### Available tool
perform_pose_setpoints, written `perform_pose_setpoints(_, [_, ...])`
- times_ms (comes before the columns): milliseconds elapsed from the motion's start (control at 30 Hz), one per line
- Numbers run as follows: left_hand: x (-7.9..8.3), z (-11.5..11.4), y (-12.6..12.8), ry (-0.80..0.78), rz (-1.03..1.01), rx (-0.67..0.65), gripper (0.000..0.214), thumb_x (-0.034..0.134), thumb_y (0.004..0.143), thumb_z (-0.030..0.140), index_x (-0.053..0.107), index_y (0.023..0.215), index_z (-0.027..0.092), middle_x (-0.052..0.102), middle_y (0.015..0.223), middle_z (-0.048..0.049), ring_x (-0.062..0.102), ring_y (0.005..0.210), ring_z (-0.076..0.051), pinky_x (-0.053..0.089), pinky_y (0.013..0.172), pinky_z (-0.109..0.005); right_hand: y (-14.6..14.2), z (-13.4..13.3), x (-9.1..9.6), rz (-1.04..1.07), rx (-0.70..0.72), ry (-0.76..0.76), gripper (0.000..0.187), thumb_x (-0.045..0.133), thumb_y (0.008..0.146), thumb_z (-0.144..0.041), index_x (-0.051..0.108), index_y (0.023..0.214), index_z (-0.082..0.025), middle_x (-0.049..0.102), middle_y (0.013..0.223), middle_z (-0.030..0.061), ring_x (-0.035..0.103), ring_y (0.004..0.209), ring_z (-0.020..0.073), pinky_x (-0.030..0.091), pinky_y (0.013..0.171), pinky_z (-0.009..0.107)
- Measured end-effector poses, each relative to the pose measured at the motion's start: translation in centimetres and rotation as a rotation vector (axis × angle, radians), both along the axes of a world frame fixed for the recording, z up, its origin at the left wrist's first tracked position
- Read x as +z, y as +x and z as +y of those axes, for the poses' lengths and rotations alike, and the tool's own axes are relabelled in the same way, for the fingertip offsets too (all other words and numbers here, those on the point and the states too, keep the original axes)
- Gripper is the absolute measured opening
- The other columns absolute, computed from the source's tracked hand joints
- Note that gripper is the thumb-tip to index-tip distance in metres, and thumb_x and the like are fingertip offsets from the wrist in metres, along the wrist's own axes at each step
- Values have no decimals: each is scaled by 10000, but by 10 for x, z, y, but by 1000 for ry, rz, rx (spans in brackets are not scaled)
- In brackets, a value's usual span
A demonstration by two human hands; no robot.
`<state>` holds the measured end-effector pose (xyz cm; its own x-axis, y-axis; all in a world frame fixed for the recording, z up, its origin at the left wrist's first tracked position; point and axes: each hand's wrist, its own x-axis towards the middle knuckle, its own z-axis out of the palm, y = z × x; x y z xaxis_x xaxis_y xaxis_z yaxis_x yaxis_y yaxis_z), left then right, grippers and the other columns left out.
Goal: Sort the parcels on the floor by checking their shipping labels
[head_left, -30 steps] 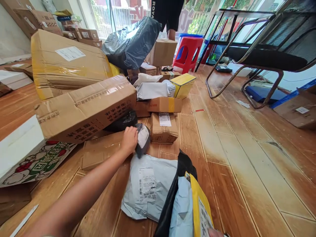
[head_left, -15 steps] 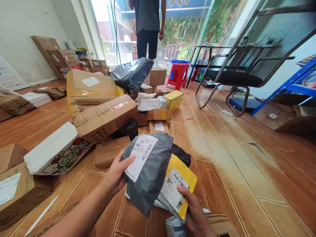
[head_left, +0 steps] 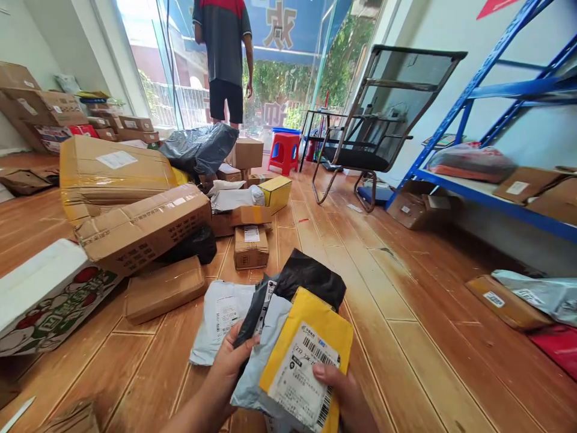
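Note:
My left hand (head_left: pixel 228 367) is closed on the edge of a dark grey mailing bag (head_left: pixel 253 320), seen nearly edge-on with part of its label showing. In my right hand (head_left: pixel 347 394) is a yellow padded envelope (head_left: pixel 331 319), its thumb pressed on the white barcode label. A pale grey mailing bag (head_left: pixel 265 349) lies under the envelope, between both hands. Behind the envelope's top a black plastic parcel (head_left: pixel 311 278) sticks out; what supports it is hidden. To the left of my left hand, a white mailing bag (head_left: pixel 220 313) with a label lies on the wooden floor.
Cardboard boxes (head_left: pixel 148 225) and a dark plastic-wrapped parcel (head_left: pixel 201 147) are heaped ahead and left. A person (head_left: pixel 228 60) stands by the window. On the right are a chair (head_left: pixel 365 156), a red stool (head_left: pixel 283 153) and a blue shelf rack (head_left: pixel 496 204) with parcels.
My left hand has turned the dark grey bag edge-on and lowered it. The yellow envelope is more upright and faces me. The view has swung right.

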<state>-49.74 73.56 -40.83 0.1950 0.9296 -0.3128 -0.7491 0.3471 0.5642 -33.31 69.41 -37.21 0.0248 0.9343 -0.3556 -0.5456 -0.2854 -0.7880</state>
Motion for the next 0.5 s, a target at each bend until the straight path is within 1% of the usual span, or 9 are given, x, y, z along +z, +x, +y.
perform_pose_setpoints(67, [-1, -7, 9, -38, -52, -85, 541, 918, 504, 316, 731, 998, 200, 781, 919, -57, 727, 933, -299, 579, 850, -382, 0, -3, -2, 21, 2, -32, 589, 900, 469, -368, 696, 960, -115, 730, 1079, 173, 613, 1156, 411, 519, 992, 529])
perform_pose_setpoints(133, [-4, -9, 9, -32, -103, -178, 611, 882, 560, 431, 709, 1109, 227, 764, 1071, -57, 663, 1126, -321, 516, 1000, -418, 9, -5, -2, 41, 56, -67, 579, 882, 494, -367, 678, 976, -119, 735, 1052, 178, 617, 1148, 415, 528, 970, 544])
perform_pose_setpoints(200, [-7, -7, 4, 57, -97, -271, 707, 806, 588, 634, 691, 1164, 240, 713, 1223, -52, 558, 1282, -322, 428, 1109, -409, 21, -8, 0, -10, 115, -80, 586, 877, 510, -348, 648, 1007, -138, 739, 1039, 168, 651, 1087, 408, 530, 952, 558])
perform_pose_setpoints(267, [-9, -3, -2, 213, -6, -352, 845, 773, 556, 727, 642, 1246, 256, 640, 1351, -40, 478, 1362, -308, 360, 1163, -382, 34, -11, 1, -119, 177, -74, 609, 890, 502, -336, 622, 1019, -156, 740, 1032, 156, 679, 1025, 397, 535, 933, 560])
perform_pose_setpoints(333, [-11, -1, -4, 315, 98, -484, 971, 845, 527, 642, 525, 1370, 280, 596, 1407, -45, 494, 1349, -298, 368, 1152, -390, 43, -13, 0, -214, 247, -72, 627, 887, 525, -373, 608, 1044, -157, 735, 1035, 162, 683, 1009, 393, 543, 908, 560])
perform_pose_setpoints(367, [-11, -1, -3, 318, 123, -566, 1029, 882, 515, 574, 472, 1410, 273, 602, 1399, -64, 531, 1313, -302, 400, 1124, -401, 45, -14, -2, -258, 271, -75, 633, 875, 551, -407, 601, 1063, -156, 731, 1037, 167, 682, 1009, 393, 546, 897, 561])
perform_pose_setpoints(400, [-11, -2, 0, 282, 129, -637, 1052, 902, 500, 526, 465, 1413, 240, 634, 1354, -94, 582, 1253, -311, 445, 1076, -405, 44, -14, -5, -310, 281, -75, 638, 859, 578, -438, 592, 1084, -156, 726, 1044, 170, 682, 1008, 390, 548, 890, 563])
perform_pose_setpoints(433, [-10, -3, 3, 220, 120, -689, 1018, 904, 490, 511, 511, 1373, 191, 678, 1280, -122, 634, 1177, -320, 492, 1011, -397, 41, -15, -8, -387, 276, -65, 636, 842, 600, -457, 583, 1098, -159, 721, 1058, 170, 682, 1003, 384, 548, 888, 563])
perform_pose_setpoints(500, [-10, -5, 10, 95, 115, -688, 843, 898, 476, 489, 649, 1192, 122, 748, 1112, -146, 707, 1013, -313, 551, 871, -351, 28, -16, -14, -578, 261, -4, 607, 813, 628, -444, 565, 1108, -167, 711, 1075, 167, 679, 998, 363, 545, 900, 554])
